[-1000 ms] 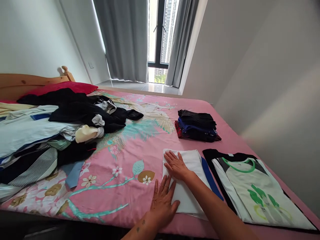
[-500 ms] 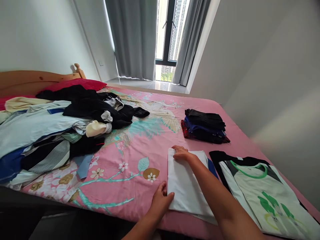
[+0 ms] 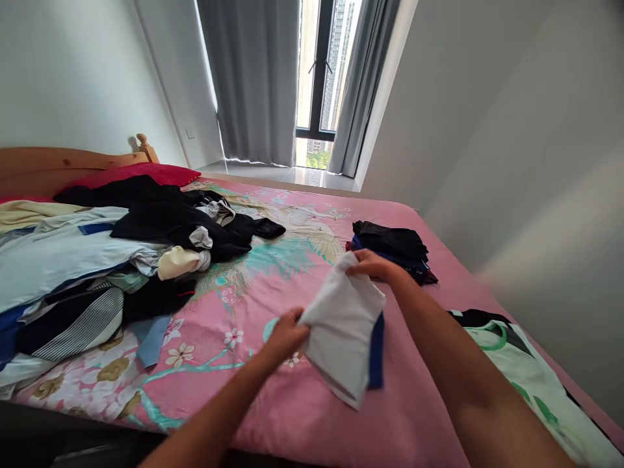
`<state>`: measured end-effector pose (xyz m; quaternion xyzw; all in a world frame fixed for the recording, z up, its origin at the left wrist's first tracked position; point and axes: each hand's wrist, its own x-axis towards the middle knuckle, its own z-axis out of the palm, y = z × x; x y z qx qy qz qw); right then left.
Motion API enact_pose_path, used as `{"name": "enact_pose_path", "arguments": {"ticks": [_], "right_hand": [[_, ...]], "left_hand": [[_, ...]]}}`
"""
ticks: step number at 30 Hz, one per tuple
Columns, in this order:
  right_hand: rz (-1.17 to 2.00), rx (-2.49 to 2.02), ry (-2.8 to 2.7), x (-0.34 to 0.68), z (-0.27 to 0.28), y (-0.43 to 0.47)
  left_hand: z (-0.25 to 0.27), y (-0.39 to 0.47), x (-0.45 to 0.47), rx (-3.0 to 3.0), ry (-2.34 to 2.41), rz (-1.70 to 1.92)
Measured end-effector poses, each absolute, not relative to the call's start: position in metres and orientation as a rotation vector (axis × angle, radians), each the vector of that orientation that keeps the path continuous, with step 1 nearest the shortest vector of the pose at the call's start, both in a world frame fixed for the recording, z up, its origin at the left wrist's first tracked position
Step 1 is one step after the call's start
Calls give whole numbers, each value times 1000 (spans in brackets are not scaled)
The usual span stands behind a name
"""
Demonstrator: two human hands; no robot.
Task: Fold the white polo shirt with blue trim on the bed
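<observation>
A folded white shirt (image 3: 344,328) with a blue part along its right side hangs tilted above the bed, lifted by its upper edge and left side. My left hand (image 3: 287,333) pinches its left edge. At the top corner, my right hand (image 3: 373,265) grips the cloth with closed fingers. Just beyond my right hand is a stack of folded dark clothes (image 3: 390,239), black on top with blue below. To the right, partly behind my right forearm, lies a white T-shirt (image 3: 531,374) with a green collar and green print.
A loose heap of clothes (image 3: 63,253) covers the left of the bed. Pink floral bedding (image 3: 253,383) spreads between heap and stack. A red pillow (image 3: 151,174) lies by the wooden headboard (image 3: 63,166). Grey curtains (image 3: 248,78) frame the window at the back.
The white shirt has come up off the bed and tilted, its blue part now showing more. Both hands have moved up and now grip it; the left has also shifted left.
</observation>
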<state>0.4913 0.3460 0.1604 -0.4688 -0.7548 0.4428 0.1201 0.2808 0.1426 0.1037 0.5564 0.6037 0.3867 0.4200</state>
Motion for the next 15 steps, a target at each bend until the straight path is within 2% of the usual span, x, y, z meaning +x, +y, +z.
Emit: {"name": "enact_pose_path", "arguments": {"ticks": [3,6,8,10,15], "right_hand": [[1202,-1075,-1987,504,197,349],[964,-969,-1940,504,198,335],[744,-1025,-2001,501,172,315],[554,-1073,-2095,498,129,287],[354,-1098,-2250,500,16,208]], "left_hand": [[174,174,237,1782,1770,907],[201,184,208,2056,1970,841],[182,178,196,2193,2020,802],[141,163,188,2296,2000,757],[30,110,180,2345,1846,625]]}}
